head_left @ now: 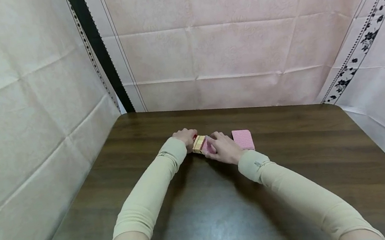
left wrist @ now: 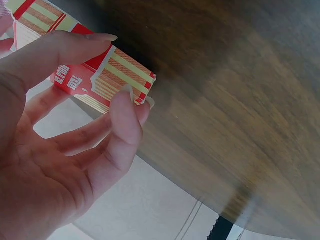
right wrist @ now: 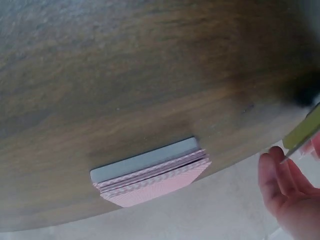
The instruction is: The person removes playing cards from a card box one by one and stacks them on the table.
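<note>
My left hand (head_left: pixel 185 138) holds a red and yellow striped playing card box (left wrist: pixel 90 67), with thumb on one side and fingertips at its end. At the box's other end, my right hand (head_left: pixel 222 148) grips pink-patterned playing cards (head_left: pixel 206 146). In the left wrist view a bit of those cards shows at the top left corner, beside the right fingertips (left wrist: pixel 6 44). How far the cards sit in the box is hidden. To the right of my right hand, a separate stack of pink-backed cards (right wrist: pixel 152 180) lies on the table, its edges slightly uneven.
The brown wood-grain table (head_left: pixel 200 219) has rounded corners and stretches out around both hands. Pale cloth sheets (head_left: pixel 233 46) hang behind it and at both sides. A dark vertical strip (head_left: pixel 99 46) shows at the back left.
</note>
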`<action>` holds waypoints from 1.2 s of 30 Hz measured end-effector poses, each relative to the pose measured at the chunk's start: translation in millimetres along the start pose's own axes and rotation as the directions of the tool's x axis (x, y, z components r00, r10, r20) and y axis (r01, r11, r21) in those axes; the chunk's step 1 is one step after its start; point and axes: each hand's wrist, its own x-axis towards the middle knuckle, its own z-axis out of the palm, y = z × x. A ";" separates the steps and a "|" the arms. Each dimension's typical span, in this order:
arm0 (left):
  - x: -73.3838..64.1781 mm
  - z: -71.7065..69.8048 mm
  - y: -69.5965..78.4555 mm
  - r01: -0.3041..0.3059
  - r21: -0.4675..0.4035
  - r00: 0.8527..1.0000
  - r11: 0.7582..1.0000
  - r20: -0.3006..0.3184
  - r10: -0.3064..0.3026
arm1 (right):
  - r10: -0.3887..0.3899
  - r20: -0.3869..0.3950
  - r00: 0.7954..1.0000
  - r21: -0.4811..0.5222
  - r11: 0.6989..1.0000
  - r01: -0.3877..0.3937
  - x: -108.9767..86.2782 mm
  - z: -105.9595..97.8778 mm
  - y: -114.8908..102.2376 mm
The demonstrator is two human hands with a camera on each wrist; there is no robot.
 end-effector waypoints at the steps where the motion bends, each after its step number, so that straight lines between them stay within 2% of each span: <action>1: 0.2 0.4 -1.1 0.003 0.000 1.000 1.000 0.000 -0.003 | -0.006 -0.002 1.000 -0.009 1.000 0.006 -1.2 -0.2 0.4; 6: -1.5 0.8 -9.3 0.017 -0.008 1.000 1.000 -0.004 -0.017 | -0.065 -0.063 0.996 -0.069 0.996 0.060 -11.0 -0.1 9.5; 9: -2.4 0.4 -14.6 0.031 -0.016 1.000 0.999 -0.001 -0.031 | -0.069 -0.098 0.993 -0.063 0.996 0.063 -17.2 -1.6 18.2; 12: -3.0 -0.4 -19.1 0.050 -0.024 0.999 0.998 0.000 -0.050 | -0.010 -0.117 0.993 -0.041 0.999 0.006 -22.8 -4.1 27.8; 15: -4.2 -1.7 -22.1 0.056 -0.028 0.998 0.998 -0.004 -0.056 | 0.097 -0.144 0.985 -0.075 0.991 -0.108 -27.2 -6.3 37.1; 17: -5.2 -2.4 -23.4 0.055 -0.032 0.998 0.998 -0.004 -0.055 | 0.183 -0.168 0.969 -0.113 0.973 -0.203 -29.3 -7.4 42.6; 20: -7.2 -3.4 -23.9 0.052 -0.042 0.999 0.998 0.002 -0.052 | 0.306 -0.199 0.931 -0.139 0.932 -0.336 -31.4 -8.3 49.0; 24: -9.1 -4.2 -24.4 0.053 -0.044 0.999 0.998 0.004 -0.053 | 0.426 -0.196 0.883 -0.154 0.876 -0.457 -32.4 -7.5 53.8; 29: -8.3 -4.8 -24.2 0.058 -0.036 0.998 0.998 -0.007 -0.059 | 0.500 -0.166 0.850 -0.184 0.831 -0.524 -32.8 -4.6 55.5; 33: -5.3 -5.2 -24.1 0.070 -0.029 0.998 0.997 -0.008 -0.070 | 0.529 -0.140 0.837 -0.202 0.812 -0.547 -32.2 -2.4 54.6; 36: -5.6 -7.3 -24.5 0.071 -0.033 0.997 0.997 -0.004 -0.072 | 0.539 -0.107 0.835 -0.223 0.806 -0.548 -31.8 -2.2 53.4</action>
